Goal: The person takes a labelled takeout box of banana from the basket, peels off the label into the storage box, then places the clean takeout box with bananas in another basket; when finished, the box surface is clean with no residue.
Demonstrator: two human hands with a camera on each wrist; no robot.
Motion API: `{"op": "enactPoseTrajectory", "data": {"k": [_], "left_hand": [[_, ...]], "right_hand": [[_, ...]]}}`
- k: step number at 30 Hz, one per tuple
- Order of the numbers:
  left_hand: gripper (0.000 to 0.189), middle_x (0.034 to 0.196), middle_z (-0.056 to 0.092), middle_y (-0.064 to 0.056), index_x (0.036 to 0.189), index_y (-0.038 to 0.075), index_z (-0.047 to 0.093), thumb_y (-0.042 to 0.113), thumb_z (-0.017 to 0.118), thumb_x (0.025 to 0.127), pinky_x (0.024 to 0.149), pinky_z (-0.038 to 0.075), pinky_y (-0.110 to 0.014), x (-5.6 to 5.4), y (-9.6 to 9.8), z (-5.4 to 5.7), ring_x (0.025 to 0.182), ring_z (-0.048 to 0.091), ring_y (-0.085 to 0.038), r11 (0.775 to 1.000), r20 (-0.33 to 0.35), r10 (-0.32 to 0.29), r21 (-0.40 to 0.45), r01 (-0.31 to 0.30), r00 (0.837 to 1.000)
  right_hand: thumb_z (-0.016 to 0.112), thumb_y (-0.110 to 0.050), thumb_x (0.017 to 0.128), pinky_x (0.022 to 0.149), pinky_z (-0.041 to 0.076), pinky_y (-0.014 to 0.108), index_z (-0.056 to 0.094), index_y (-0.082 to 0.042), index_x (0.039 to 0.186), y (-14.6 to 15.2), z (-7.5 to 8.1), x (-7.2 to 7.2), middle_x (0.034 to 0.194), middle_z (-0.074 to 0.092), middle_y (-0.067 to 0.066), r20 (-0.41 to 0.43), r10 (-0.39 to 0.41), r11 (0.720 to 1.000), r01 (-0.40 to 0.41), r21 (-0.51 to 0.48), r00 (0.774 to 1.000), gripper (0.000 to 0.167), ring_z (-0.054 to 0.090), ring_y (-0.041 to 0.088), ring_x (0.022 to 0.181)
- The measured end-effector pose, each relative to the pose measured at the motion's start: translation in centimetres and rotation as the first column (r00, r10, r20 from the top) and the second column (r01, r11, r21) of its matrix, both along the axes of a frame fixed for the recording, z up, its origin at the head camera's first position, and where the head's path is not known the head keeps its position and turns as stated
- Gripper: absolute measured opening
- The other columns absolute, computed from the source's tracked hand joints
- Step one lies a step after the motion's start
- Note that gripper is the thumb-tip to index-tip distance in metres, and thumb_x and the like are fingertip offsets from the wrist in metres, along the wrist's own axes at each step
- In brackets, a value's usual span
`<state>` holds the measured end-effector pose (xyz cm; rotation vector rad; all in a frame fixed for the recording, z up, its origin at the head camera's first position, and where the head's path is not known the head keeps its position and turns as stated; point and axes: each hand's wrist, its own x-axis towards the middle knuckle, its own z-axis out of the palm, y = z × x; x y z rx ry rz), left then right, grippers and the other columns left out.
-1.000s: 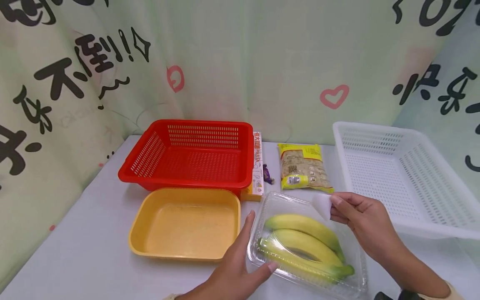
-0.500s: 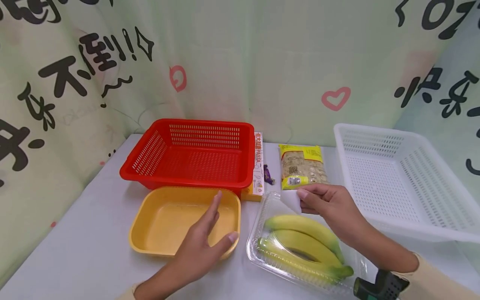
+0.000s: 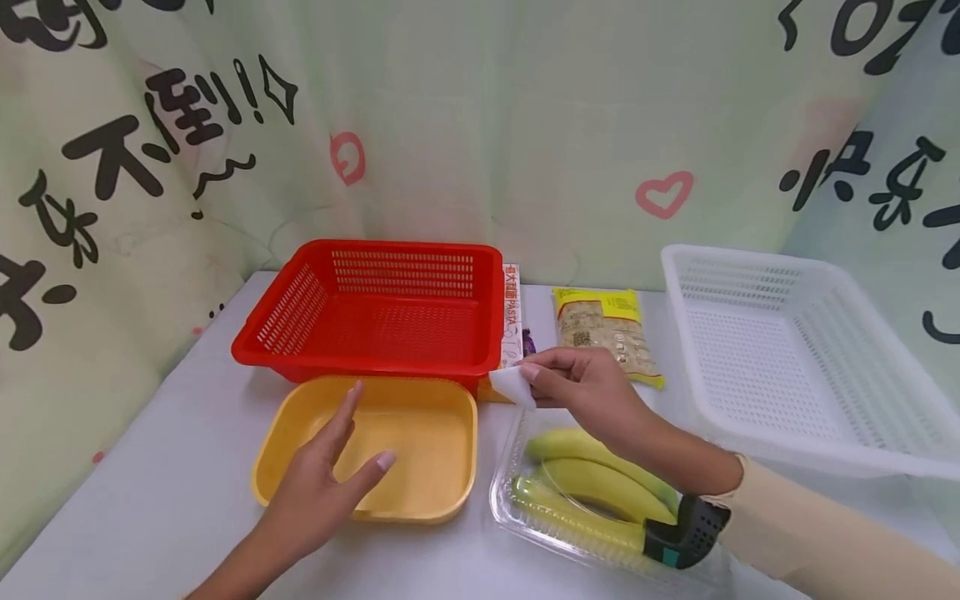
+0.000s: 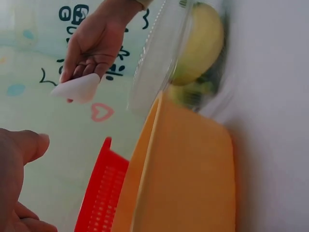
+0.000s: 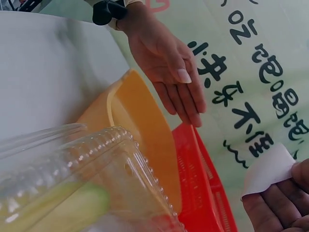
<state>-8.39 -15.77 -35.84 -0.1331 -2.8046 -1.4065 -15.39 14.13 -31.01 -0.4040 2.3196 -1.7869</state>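
Note:
Thumb and fingers of my right hand (image 3: 592, 396) pinch a small piece of white paper (image 3: 513, 388), which curls at its free edge. The hand is raised above the back left corner of a transparent plastic clamshell box (image 3: 504, 521). Several yellow bananas (image 3: 600, 487) with greenish ends lie inside the box, partly covered by my right forearm. My left hand (image 3: 318, 479) hovers over the front left of a yellow plastic basin (image 3: 431, 508), fingers extended and thumb apart, holding nothing. In the right wrist view the white paper (image 5: 268, 169) shows its flat side.
Behind the basin stands a red perforated basket (image 3: 405, 333), with a pasta box (image 3: 512, 312) along its right side. A yellow-ended bag of pale food (image 3: 603, 329) lies at the back. On the right is a white perforated basket (image 3: 750, 350).
My right hand has carried the white paper leftward from the box's back right to its back left. My left hand has let go of the box's side and moved left over the basin.

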Motion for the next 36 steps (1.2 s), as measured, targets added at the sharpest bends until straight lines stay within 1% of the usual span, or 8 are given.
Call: {"op": "enactPoseTrajectory", "data": {"k": [4, 9, 15, 18, 21, 25, 31, 36], "left_hand": [[0.095, 0.159, 0.023, -0.008, 0.157, 0.021, 0.015, 0.052, 0.069, 0.086, 0.094, 0.046, -0.049, -0.4, -2.1, 0.4, 0.136, 0.036, -0.041, 0.996, -0.017, -0.006, -0.09, 0.005, 1.0], [0.097, 0.156, 0.027, -0.017, 0.157, 0.019, 0.015, 0.044, 0.073, 0.085, 0.091, 0.046, -0.058, -0.9, -5.5, -0.1, 0.135, 0.034, -0.044, 0.985, -0.066, -0.059, -0.168, 0.048, 0.996], [0.113, 0.156, 0.024, -0.022, 0.158, 0.015, 0.008, 0.048, 0.08, 0.076, 0.09, 0.044, -0.063, -1.7, -8.8, -1.0, 0.135, 0.03, -0.049, 0.96, -0.019, -0.078, -0.269, 0.07, 0.997], [0.121, 0.158, 0.018, -0.021, 0.158, 0.015, 0.003, 0.052, 0.081, 0.072, 0.089, 0.044, -0.064, -2.3, -9.7, -1.2, 0.136, 0.027, -0.049, 0.95, 0.008, -0.088, -0.301, 0.086, 0.996], [0.127, 0.16, 0.011, -0.019, 0.157, 0.018, -0.004, 0.052, 0.082, 0.07, 0.09, 0.042, -0.066, -2.7, -10.4, -1.5, 0.137, 0.023, -0.049, 0.947, 0.024, -0.116, -0.298, 0.118, 0.993], [0.132, 0.16, 0.007, -0.02, 0.156, 0.019, -0.008, 0.05, 0.084, 0.067, 0.09, 0.045, -0.063, -3.1, -10.7, -1.9, 0.136, 0.022, -0.047, 0.952, 0.043, -0.154, -0.261, 0.16, 0.987], [0.135, 0.159, 0.004, -0.022, 0.156, 0.015, -0.008, 0.051, 0.085, 0.065, 0.095, 0.039, -0.066, -3.3, -10.3, -2.3, 0.137, 0.019, -0.048, 0.949, 0.078, -0.163, -0.26, 0.178, 0.984], [0.134, 0.16, 0.001, -0.021, 0.156, 0.012, -0.009, 0.048, 0.084, 0.067, 0.096, 0.037, -0.066, -3.3, -9.9, -2.4, 0.138, 0.015, -0.048, 0.948, 0.076, -0.192, -0.242, 0.205, 0.978]], "right_hand": [[0.063, -0.014, 0.096, 0.083, 0.055, 0.043, 0.068, 0.003, 0.114, -1.9, 0.0, -0.6, 0.107, 0.07, 0.013, 0.011, 0.037, 0.999, -0.037, -0.021, 0.999, 0.025, 0.069, 0.025, 0.094], [0.063, -0.009, 0.095, 0.081, 0.056, 0.039, 0.068, 0.005, 0.113, -4.2, -0.3, -1.2, 0.103, 0.071, 0.014, 0.002, 0.111, 0.992, -0.11, -0.066, 0.994, 0.024, 0.069, 0.025, 0.091], [0.064, -0.014, 0.095, 0.074, 0.058, 0.035, 0.072, -0.001, 0.109, -6.2, -1.0, -2.0, 0.086, 0.071, 0.006, -0.05, 0.109, 0.993, -0.107, 0.042, 0.993, 0.02, 0.066, 0.02, 0.078], [0.064, -0.016, 0.096, 0.074, 0.058, 0.035, 0.072, -0.003, 0.109, -7.2, -1.2, -2.5, 0.088, 0.072, 0.005, -0.057, 0.112, 0.993, -0.11, 0.045, 0.992, 0.02, 0.066, 0.019, 0.079], [0.065, -0.016, 0.095, 0.075, 0.058, 0.03, 0.072, -0.001, 0.108, -8.3, -1.3, -3.1, 0.092, 0.072, 0.005, -0.046, 0.136, 0.99, -0.135, 0.031, 0.99, 0.021, 0.068, 0.018, 0.08], [0.066, -0.017, 0.095, 0.062, 0.053, 0.022, 0.074, -0.004, 0.105, -9.7, -1.7, -3.6, 0.078, 0.069, 0.005, -0.061, 0.179, 0.979, -0.172, 0.111, 0.982, 0.019, 0.06, 0.016, 0.07], [0.066, -0.019, 0.094, 0.053, 0.044, 0.021, 0.075, -0.008, 0.105, -10.9, -1.8, -4.0, 0.072, 0.064, 0.007, -0.085, 0.185, 0.969, -0.167, 0.185, 0.979, 0.018, 0.051, 0.015, 0.065], [0.067, -0.019, 0.094, 0.051, 0.041, 0.02, 0.076, -0.009, 0.104, -11.9, -2.3, -4.0, 0.074, 0.066, 0.0, -0.06, 0.211, 0.949, -0.19, 0.253, 0.976, 0.017, 0.049, 0.013, 0.064]]}}
